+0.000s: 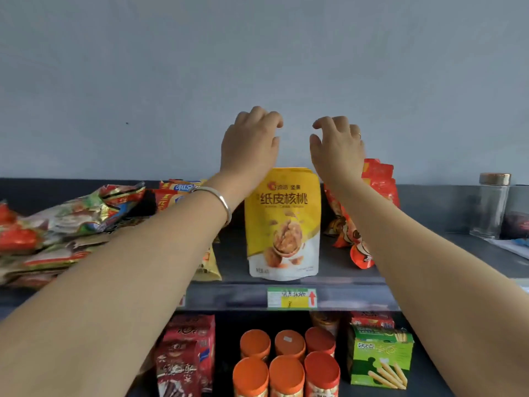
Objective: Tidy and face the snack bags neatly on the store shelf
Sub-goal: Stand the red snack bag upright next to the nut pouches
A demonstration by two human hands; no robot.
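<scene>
- Snack bags (65, 224) are lying in a loose, crinkled foil heap at the left of the top shelf (343, 293), red, green and gold, overlapping one another.
- Yellow walnut pouch (282, 222) is standing upright at the centre of the shelf's front edge, facing forward, smooth and flat-fronted with a white base.
- Left hand (250, 141) is hovering above the pouch's top left corner, fingers loosely curled downward, thumb apart, gripping nothing; a plain silver bangle (220, 200) is circling the wrist.
- Right hand (336, 147) is hovering above the top right corner, likewise half spread and clawed, holding nothing; a thin ring (359, 135) is showing on one finger.
- Glossy red-orange bags (378, 181) are leaning just right of the pouch, partly behind the right forearm.
- Clear glass jar (491, 207) with a metallic lid is standing at the far right.
- Below, round orange-lidded tubs (289, 343) are sitting in rows between dark red boxes (183, 353) and a green biscuit-stick box (380, 356).
</scene>
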